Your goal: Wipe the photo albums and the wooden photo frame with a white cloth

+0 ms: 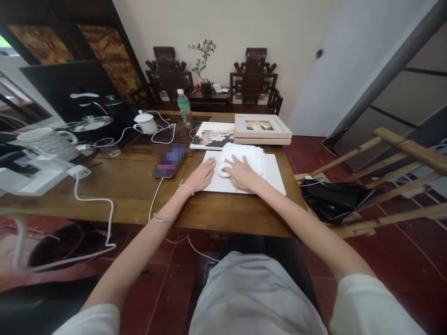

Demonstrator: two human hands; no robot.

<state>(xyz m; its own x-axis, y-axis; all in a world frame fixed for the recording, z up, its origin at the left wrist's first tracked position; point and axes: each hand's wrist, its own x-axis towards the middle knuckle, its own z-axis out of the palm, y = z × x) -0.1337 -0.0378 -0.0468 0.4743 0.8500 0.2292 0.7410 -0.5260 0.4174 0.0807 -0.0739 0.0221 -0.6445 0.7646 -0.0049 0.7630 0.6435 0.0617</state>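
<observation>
A white flat panel (pixel 275 179) lies on the wooden table in front of me. On top of it sits a folded white towel (pixel 249 156), thick and rolled at its left edge. My right hand (pixel 242 174) presses down on the towel's near left part, one digit tucked at the rolled fold and the other fingers over the top. Fingers outstretched, my left hand (pixel 202 174) rests flat on the panel's left edge, holding nothing. The towel and both hands hide part of the panel.
Behind the panel are a photo print (pixel 213 135) and stacked picture frames (pixel 263 130). A phone (pixel 169 160) with a cable lies to the left, near a green-labelled bottle (pixel 185 109), a lidded white cup (pixel 145 123) and a power strip (pixel 45 181). A wooden chair (pixel 377 186) stands right.
</observation>
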